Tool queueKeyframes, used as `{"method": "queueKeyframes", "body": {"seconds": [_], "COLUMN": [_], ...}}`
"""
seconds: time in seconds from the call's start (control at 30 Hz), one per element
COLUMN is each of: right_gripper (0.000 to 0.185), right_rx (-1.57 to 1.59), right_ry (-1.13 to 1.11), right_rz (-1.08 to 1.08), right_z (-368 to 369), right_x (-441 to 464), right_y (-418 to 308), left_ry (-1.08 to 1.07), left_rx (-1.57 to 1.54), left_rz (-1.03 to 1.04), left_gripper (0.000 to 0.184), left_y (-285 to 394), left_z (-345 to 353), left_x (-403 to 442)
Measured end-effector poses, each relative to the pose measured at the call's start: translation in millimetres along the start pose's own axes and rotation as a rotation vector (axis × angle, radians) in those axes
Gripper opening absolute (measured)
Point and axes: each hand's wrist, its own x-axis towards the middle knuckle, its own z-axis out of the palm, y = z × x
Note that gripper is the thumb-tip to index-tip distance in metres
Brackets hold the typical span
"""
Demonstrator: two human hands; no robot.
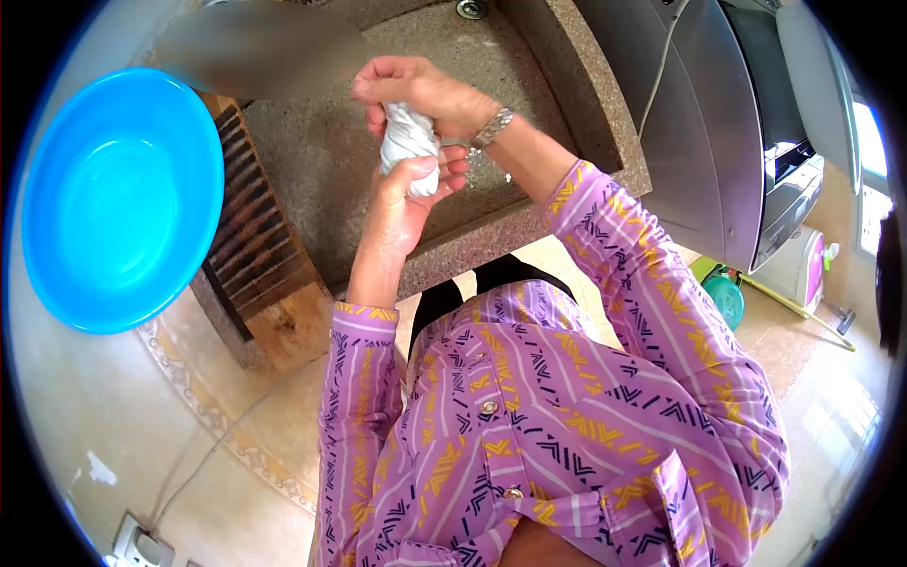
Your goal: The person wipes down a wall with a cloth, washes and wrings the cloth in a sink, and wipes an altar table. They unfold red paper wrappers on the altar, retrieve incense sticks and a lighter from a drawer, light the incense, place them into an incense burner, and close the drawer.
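Observation:
A bunched, twisted white cloth (410,142) is gripped between my two hands above the stone sink (340,161). My left hand (408,194) wraps the cloth's lower end, with the thumb across it. At the upper end my right hand (416,90) is closed round it, fingers curled; a metal-banded watch (493,127) sits on that wrist. Bright drops, apparently water, show beside the cloth near my right wrist. What kind of cloth item it is cannot be made out.
Left of the sink leans a wooden washboard (250,213), next to a blue basin (123,198). The sink's thick front rim (491,227) lies close to my body. A metallic appliance (685,142) stands on the right. A drain (471,8) shows at the far end.

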Motion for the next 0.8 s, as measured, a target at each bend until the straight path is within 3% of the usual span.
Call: {"method": "queueKeyframes", "body": {"seconds": [0.03, 0.13, 0.17, 0.23, 0.3, 0.37, 0.4, 0.57, 0.67, 0.8], "right_gripper": [0.027, 0.061, 0.061, 0.062, 0.059, 0.055, 0.047, 0.033, 0.027, 0.019], "right_rx": [-0.001, 0.254, 0.256, 0.627, 0.749, 0.947, 0.932, 0.584, 0.469, 0.208], "right_ry": [-0.006, -0.453, -0.453, -0.616, -0.567, -0.805, -0.619, -0.436, -0.349, -0.016], "right_rz": [0.0, -0.147, -0.146, -0.246, -0.276, -0.453, -0.32, -0.223, -0.103, -0.077], "right_z": [-3, -9, -6, 12, 21, 19, 27, 29, 33, 37], "right_x": [-2, -6, -6, -14, -18, -10, -25, -38, -43, -36], "right_y": [-4, -12, -11, -12, -13, -7, -24, -46, -51, -43], "left_ry": [0.004, -0.312, -0.31, -0.541, -0.456, -0.652, -0.639, -0.547, -0.2, -0.011], "left_rx": [-0.001, -0.566, -0.566, -1.039, -0.992, -1.007, -0.944, -0.55, -0.006, 0.309], "left_rz": [0.005, -0.172, -0.172, -0.198, -0.172, -0.223, -0.243, -0.277, -0.232, -0.15], "left_gripper": [0.057, 0.06, 0.06, 0.051, 0.053, 0.057, 0.05, 0.037, 0.029, 0.018], "left_y": [1, 1, -1, -2, 3, 4, 10, 27, 36, 31], "left_z": [1, 6, 10, 22, 29, 31, 34, 31, 35, 31], "left_x": [-3, -10, -9, -10, -16, -18, -20, -29, -34, -20]}}
